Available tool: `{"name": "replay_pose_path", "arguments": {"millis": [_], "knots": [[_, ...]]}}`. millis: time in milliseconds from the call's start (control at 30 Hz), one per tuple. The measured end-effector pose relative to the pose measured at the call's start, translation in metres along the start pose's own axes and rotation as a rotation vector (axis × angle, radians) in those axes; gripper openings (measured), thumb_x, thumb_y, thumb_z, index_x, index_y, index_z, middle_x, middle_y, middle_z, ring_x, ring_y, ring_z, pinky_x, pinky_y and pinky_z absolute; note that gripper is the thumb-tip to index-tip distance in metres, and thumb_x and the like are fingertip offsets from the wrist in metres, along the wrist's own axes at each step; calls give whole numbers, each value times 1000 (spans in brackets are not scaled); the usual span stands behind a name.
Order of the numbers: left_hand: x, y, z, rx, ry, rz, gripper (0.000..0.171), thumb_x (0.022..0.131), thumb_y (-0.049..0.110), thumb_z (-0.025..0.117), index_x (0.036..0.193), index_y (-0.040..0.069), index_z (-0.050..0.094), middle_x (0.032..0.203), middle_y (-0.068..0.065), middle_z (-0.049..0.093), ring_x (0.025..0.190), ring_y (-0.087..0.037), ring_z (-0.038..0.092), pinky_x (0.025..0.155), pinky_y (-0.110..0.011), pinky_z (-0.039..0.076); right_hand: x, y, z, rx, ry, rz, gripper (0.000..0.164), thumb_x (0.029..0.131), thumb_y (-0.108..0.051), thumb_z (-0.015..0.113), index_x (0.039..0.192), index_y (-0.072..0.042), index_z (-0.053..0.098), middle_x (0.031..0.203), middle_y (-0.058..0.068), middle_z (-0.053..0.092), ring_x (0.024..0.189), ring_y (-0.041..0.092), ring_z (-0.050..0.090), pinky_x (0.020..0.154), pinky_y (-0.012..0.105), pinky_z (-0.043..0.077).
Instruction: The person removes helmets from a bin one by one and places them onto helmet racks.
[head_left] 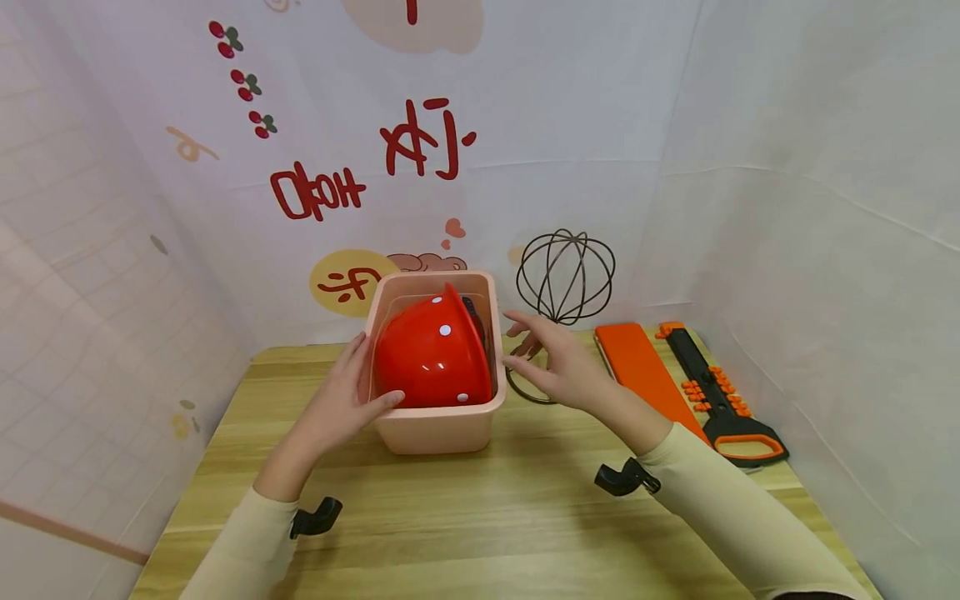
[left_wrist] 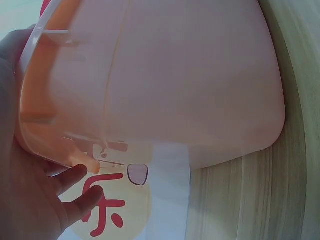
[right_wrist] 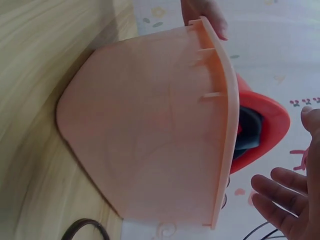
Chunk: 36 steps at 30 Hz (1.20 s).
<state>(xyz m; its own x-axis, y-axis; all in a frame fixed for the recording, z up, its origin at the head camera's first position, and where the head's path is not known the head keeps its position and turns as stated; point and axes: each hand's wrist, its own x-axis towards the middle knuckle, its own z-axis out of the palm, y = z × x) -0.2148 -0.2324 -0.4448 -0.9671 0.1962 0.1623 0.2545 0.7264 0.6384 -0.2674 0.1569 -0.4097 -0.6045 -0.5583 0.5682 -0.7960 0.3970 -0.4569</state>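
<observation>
A peach plastic bin [head_left: 435, 433] stands on the table with a red hard hat [head_left: 427, 354] inside, tipped on its side. White dots mark the hat's shell, and its black lining [right_wrist: 247, 131] shows in the right wrist view. My left hand [head_left: 345, 400] rests at the bin's left rim, thumb stretched over the front left corner beside the hat and fingers along the outside. On the opposite side, my right hand [head_left: 558, 358] is spread with loosely bent fingers, fingertips close to the right rim and nothing held. The hat hides most of the bin's inside.
Behind my right hand stands a black wire globe [head_left: 566, 279] on a ring base. Farther right lie a flat orange panel [head_left: 652, 379] and a black tool [head_left: 708, 392] with orange clips and a loop handle. White printed cloth [head_left: 525, 192] hangs behind the wooden table [head_left: 465, 525].
</observation>
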Motion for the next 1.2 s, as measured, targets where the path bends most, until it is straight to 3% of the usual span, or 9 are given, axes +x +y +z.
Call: {"name": "replay_pose_path", "arguments": {"millis": [167, 400, 633, 767, 1033, 1200], "knots": [[0, 1, 0, 4, -18, -28, 128, 91, 68, 81, 178, 7, 11, 184, -17, 10, 164, -51, 24, 107, -74, 49, 13, -10, 0, 35, -38, 32, 73, 102, -20, 83, 166, -15, 49, 130, 7, 71, 92, 15, 73, 68, 31, 63], [0, 3, -1, 9, -32, -39, 135, 87, 70, 84, 178, 5, 8, 185, -17, 4, 165, -53, 18, 107, -74, 49, 31, -20, 4, 173, -161, 129, 85, 104, -24, 82, 174, -26, 34, 131, 8, 63, 97, 15, 70, 85, 38, 66], [1, 1, 1, 28, -35, -37, 140, 84, 73, 85, 178, 5, 7, 185, -17, 4, 165, -52, 18, 108, -74, 48, 38, -26, 11, 245, -198, 147, 82, 101, -21, 85, 171, -20, 42, 111, 1, 68, 83, 20, 69, 74, 39, 65], [0, 1, 3, 16, -27, -39, 139, 83, 71, 87, 178, 4, 8, 185, -17, 5, 165, -52, 19, 109, -74, 48, 36, -26, 13, 281, -245, 211, 81, 99, -19, 87, 169, -26, 46, 106, -2, 71, 81, 21, 70, 73, 37, 65], [-4, 0, 7, -15, -32, -54, 138, 85, 68, 87, 178, 5, 7, 186, -15, 3, 165, -53, 19, 108, -75, 47, 32, -19, 17, 423, -341, 279, 94, 100, -15, 85, 175, -35, 32, 127, 5, 70, 103, 24, 75, 91, 39, 66], [-3, -1, 6, -24, -21, -53, 137, 85, 69, 87, 178, 8, 7, 186, -13, 2, 165, -52, 19, 108, -74, 48, 36, -19, 18, 475, -373, 298, 99, 100, -16, 86, 175, -42, 28, 135, 6, 69, 110, 24, 76, 91, 41, 66]]}}
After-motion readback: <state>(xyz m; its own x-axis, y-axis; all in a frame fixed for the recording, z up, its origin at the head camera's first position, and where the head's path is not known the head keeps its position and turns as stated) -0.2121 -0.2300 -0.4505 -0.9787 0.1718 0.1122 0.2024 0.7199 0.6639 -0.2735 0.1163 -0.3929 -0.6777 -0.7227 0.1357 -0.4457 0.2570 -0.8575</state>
